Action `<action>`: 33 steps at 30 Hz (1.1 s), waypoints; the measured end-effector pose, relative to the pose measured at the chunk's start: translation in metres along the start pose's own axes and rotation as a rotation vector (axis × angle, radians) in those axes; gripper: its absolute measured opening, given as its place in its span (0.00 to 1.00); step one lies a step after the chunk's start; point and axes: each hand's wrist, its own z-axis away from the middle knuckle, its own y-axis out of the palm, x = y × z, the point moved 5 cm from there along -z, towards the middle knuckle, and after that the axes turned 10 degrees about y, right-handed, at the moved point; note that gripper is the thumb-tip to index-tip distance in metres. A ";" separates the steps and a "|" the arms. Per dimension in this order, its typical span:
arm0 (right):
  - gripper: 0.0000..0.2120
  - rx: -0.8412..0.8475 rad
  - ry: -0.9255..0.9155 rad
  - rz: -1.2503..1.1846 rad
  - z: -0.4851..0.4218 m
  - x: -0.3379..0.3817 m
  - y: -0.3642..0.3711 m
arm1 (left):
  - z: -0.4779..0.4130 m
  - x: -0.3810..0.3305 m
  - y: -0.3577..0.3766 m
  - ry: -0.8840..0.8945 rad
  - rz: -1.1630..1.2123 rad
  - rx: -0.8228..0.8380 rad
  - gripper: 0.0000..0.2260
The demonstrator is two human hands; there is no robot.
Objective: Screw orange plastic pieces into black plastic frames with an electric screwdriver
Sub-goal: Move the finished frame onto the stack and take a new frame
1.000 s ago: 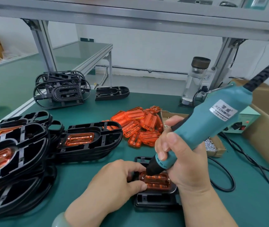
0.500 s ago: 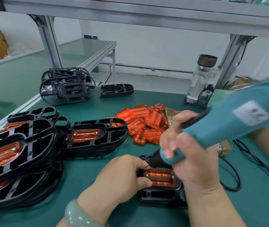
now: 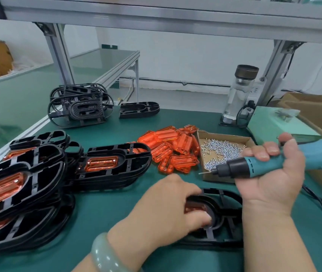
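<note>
Teal screwdriver [image 3: 297,160], orange pieces [image 3: 173,148], black frames [image 3: 115,163].

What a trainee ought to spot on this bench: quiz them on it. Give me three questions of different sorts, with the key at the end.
1. True or false: the bit of the electric screwdriver touches the black frame gripped by the left hand.
2. What fills the cardboard box? A screws; B orange pieces; C cable.
3. Fill in: the ___ hand holds the screwdriver.

Key
1. False: the bit is in the air, in front of the box.
2. A.
3. The right hand, fingers curled round the grip.
</note>
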 end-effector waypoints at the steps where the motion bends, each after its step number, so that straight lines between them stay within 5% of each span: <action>1: 0.05 -0.023 -0.003 -0.020 -0.001 -0.001 -0.003 | -0.003 -0.005 0.010 0.032 -0.010 0.079 0.30; 5: 0.01 -0.073 0.021 -0.039 -0.003 -0.005 -0.006 | -0.008 -0.014 0.039 0.060 -0.138 0.265 0.46; 12: 0.04 -0.113 0.013 -0.059 -0.002 0.000 -0.006 | 0.002 -0.009 0.017 0.052 -0.259 0.179 0.40; 19: 0.05 -0.127 -0.027 -0.102 -0.002 0.006 -0.004 | 0.009 0.013 -0.064 -0.019 -0.522 -0.074 0.41; 33: 0.04 -0.160 0.117 -0.082 -0.002 -0.021 -0.010 | -0.005 0.087 -0.094 -0.363 -0.365 0.169 0.47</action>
